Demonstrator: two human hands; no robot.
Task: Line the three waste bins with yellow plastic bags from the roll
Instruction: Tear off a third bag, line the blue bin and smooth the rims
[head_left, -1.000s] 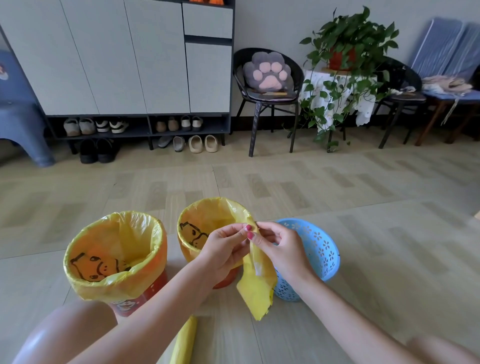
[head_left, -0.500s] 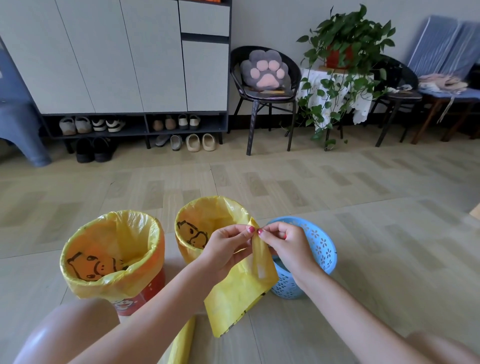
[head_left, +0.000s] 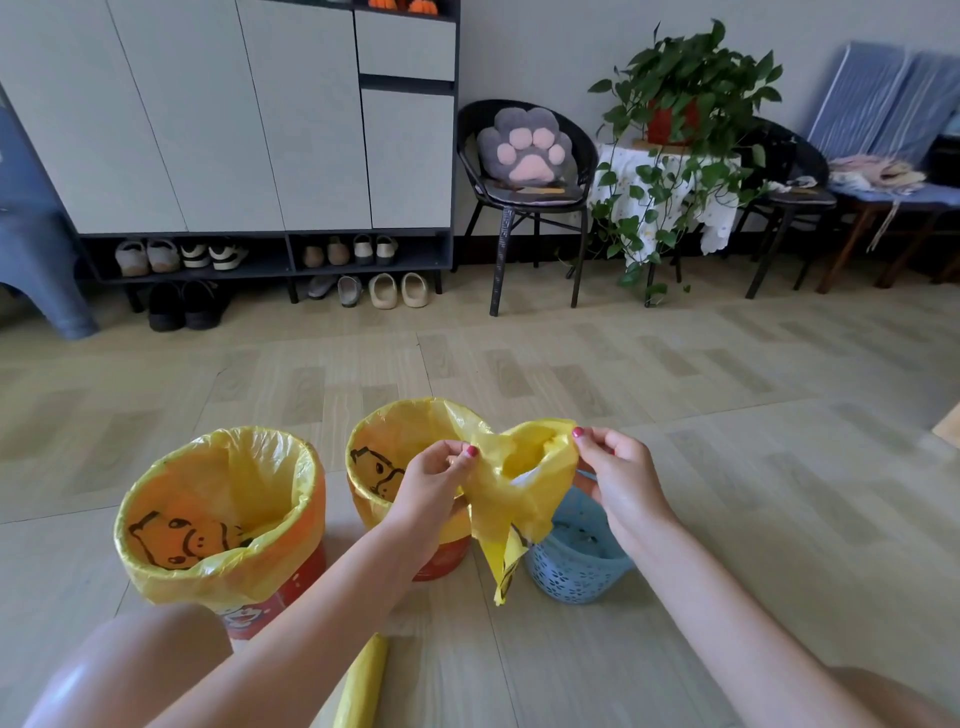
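Observation:
Three bins stand in a row on the floor. The left bin (head_left: 280, 608) and the middle bin (head_left: 447, 558) are red-orange, and each has a yellow bag folded over its rim. The blue perforated bin (head_left: 576, 577) on the right holds no bag. A loose yellow bag (head_left: 519, 483) hangs in the air above the gap between the middle and blue bins, with its mouth spread open. My left hand (head_left: 436, 473) pinches its left edge. My right hand (head_left: 618, 467) pinches its right edge. The roll of yellow bags (head_left: 363, 686) lies on the floor between my knees.
A grey cabinet (head_left: 234, 114) with shoes under it stands against the far wall. To its right are a black chair with a paw cushion (head_left: 524, 150), a potted trailing plant (head_left: 675, 109) and more chairs. Wood-look floor runs between them and the bins.
My hands have drawn apart and pulled the bag's mouth open; before, they pinched it flat and close together. The bag now hangs higher and partly over the blue bin.

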